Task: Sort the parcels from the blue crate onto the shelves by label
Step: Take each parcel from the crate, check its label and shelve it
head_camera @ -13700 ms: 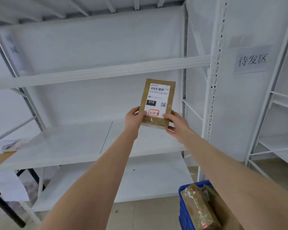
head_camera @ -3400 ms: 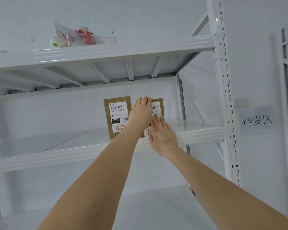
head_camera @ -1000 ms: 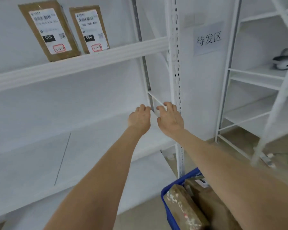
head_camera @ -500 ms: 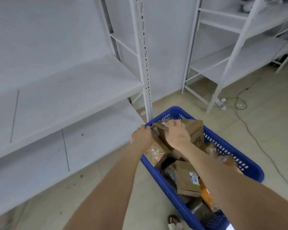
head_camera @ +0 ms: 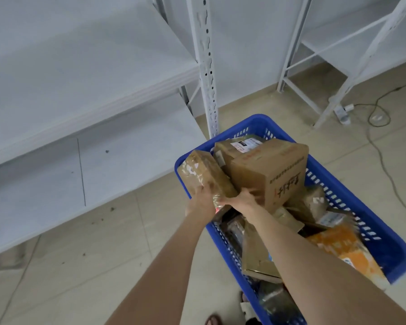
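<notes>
The biggest thing in the blue crate is a cardboard box, tipped on the heap, with red Chinese characters on its side and a red printed strip along its top edge; I cannot read either. Behind it a brown parcel carries a white label with a dark bar and small print, too fine to make out.

My left hand grips the near end of a taped parcel, brown under glossy wrap, which leans on the crate's left rim, touching the box. My right hand holds the box's low near corner, thumb on its face, fingers hidden beneath.

The crate sits on the tiled floor, its far end just beside the white slotted post of the shelves. The lowest shelf's edge runs close to the crate's left side. Bare floor lies to my left and beyond the crate on the right, where a cable trails from a power strip near the next rack.

Also in the crate: a flat cardboard parcel under my right forearm, an orange packet against the right wall, and dark wrapped packs lower down.
</notes>
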Demonstrator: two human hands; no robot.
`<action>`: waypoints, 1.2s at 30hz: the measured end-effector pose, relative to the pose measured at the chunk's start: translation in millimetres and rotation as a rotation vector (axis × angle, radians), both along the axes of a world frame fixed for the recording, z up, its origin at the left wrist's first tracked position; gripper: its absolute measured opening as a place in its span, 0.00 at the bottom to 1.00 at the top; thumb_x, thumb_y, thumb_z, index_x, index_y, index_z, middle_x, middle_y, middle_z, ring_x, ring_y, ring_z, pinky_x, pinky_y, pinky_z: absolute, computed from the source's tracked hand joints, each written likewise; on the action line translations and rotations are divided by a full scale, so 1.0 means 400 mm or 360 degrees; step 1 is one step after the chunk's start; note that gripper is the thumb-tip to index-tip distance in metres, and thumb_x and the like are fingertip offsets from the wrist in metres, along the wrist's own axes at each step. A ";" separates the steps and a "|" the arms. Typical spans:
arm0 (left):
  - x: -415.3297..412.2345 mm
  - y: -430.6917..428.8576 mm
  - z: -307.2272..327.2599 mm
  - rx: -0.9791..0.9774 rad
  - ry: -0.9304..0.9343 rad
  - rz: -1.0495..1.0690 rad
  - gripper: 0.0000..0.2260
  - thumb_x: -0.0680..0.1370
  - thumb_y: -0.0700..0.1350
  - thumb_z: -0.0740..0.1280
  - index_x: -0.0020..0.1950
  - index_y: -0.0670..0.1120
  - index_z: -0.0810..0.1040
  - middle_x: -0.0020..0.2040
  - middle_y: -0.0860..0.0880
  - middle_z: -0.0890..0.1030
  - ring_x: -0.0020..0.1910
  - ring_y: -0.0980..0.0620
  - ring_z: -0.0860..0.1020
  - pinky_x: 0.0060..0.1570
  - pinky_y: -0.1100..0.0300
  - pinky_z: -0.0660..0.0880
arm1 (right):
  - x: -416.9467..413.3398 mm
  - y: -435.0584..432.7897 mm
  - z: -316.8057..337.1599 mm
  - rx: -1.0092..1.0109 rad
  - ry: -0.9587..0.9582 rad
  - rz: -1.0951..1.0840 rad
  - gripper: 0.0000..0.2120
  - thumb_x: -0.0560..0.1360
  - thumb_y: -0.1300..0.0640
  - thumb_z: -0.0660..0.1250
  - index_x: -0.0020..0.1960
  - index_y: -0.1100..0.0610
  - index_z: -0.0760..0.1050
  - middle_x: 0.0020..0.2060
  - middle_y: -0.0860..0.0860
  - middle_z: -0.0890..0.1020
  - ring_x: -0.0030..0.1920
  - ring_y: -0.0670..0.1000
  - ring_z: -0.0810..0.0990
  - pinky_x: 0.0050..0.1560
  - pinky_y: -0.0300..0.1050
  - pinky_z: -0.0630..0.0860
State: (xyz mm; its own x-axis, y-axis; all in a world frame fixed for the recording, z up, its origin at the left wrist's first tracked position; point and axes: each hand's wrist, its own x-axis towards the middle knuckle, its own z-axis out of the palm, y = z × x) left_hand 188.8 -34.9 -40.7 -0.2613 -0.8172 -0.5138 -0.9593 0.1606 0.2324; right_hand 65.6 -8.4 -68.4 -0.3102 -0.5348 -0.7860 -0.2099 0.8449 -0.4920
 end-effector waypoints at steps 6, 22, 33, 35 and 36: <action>0.004 -0.014 -0.068 -0.0084 0.0073 0.0134 0.30 0.78 0.35 0.58 0.77 0.46 0.52 0.73 0.46 0.59 0.67 0.44 0.69 0.58 0.51 0.74 | 0.010 -0.044 -0.078 -0.0028 -0.0286 -0.0219 0.59 0.55 0.40 0.81 0.77 0.55 0.54 0.70 0.56 0.66 0.67 0.60 0.69 0.57 0.53 0.76; 0.045 -0.099 0.323 0.0151 0.1032 0.1126 0.42 0.65 0.62 0.74 0.70 0.47 0.60 0.65 0.46 0.73 0.61 0.45 0.74 0.60 0.49 0.74 | 0.036 -0.068 0.271 -0.0575 -0.0107 -0.0200 0.61 0.35 0.29 0.77 0.65 0.49 0.69 0.54 0.48 0.80 0.53 0.51 0.81 0.53 0.53 0.80; 0.172 -0.062 0.700 0.0278 0.1586 0.1228 0.23 0.72 0.57 0.69 0.63 0.52 0.68 0.54 0.47 0.77 0.49 0.48 0.76 0.52 0.48 0.74 | 0.106 -0.025 0.733 -0.0861 -0.0475 -0.0263 0.20 0.82 0.44 0.55 0.65 0.57 0.70 0.53 0.53 0.77 0.54 0.54 0.75 0.61 0.52 0.74; 0.212 -0.062 0.740 0.0372 0.1685 0.1195 0.20 0.74 0.56 0.67 0.64 0.51 0.70 0.56 0.45 0.77 0.53 0.45 0.77 0.53 0.47 0.75 | 0.115 -0.025 0.769 -0.0803 -0.0585 -0.0317 0.18 0.83 0.46 0.54 0.61 0.59 0.72 0.50 0.55 0.79 0.51 0.55 0.76 0.62 0.53 0.73; 0.227 -0.061 0.758 0.0419 0.1749 0.1185 0.20 0.75 0.56 0.66 0.63 0.50 0.71 0.57 0.43 0.77 0.55 0.43 0.77 0.52 0.47 0.76 | 0.119 -0.027 0.774 -0.0756 -0.0621 -0.0268 0.19 0.82 0.45 0.55 0.61 0.58 0.72 0.50 0.55 0.79 0.51 0.55 0.76 0.64 0.53 0.72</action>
State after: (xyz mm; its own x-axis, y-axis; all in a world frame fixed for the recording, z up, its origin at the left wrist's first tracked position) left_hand 279.6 -59.2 262.4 -0.1767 -0.8541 -0.4892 -0.0983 -0.4792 0.8722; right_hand 113.3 -19.3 241.2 -0.1593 -0.8217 -0.5472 0.1772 0.5215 -0.8347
